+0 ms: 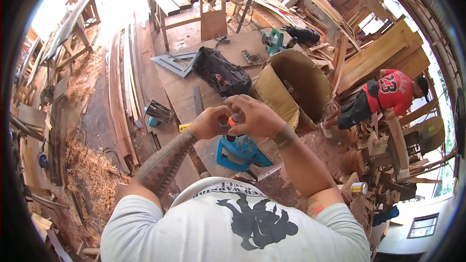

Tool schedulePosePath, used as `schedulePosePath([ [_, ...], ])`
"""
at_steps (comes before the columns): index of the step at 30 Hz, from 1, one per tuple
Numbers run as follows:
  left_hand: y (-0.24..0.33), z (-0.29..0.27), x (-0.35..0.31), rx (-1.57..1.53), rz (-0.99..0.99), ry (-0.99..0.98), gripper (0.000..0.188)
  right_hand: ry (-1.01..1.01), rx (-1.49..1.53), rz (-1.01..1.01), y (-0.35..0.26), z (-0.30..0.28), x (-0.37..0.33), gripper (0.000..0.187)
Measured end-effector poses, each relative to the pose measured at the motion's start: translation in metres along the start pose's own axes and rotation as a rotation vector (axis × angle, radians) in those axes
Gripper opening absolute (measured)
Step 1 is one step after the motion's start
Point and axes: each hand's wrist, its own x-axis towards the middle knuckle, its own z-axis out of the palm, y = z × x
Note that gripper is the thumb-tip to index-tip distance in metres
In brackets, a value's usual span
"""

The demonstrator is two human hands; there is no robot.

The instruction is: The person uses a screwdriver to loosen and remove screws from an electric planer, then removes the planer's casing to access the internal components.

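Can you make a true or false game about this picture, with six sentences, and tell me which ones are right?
1. The left hand and right hand are close together by a small orange thing. True.
2. Both hands wear gloves. False: they are bare.
3. The blue power tool is closer to the wearer's body than the black bag. True.
4. The cardboard box is closed. False: it is open.
5. Wood shavings lie on the left side. True.
6. The person in the red shirt is on the left. False: on the right.
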Motion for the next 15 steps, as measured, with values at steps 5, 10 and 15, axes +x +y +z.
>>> schedulePosePath([
  [5, -0.002, 0.009, 0.005, 0.254, 0.010, 0.177, 0.046, -0.050, -0.162, 0.213, 0.003, 0.004, 0.000, 0.045],
  [10, -0.016, 0.010, 0.006, 0.388, 0.200, 0.208, 0.044, 0.087, -0.146, 0.194, -0.009, 0.010, 0.002, 0.046],
  [15, -0.017, 0.014, 0.010, 0.377, 0.187, 0.186, 0.037, 0.109, -0.082, 0.168, -0.004, 0.014, 0.003, 0.034],
])
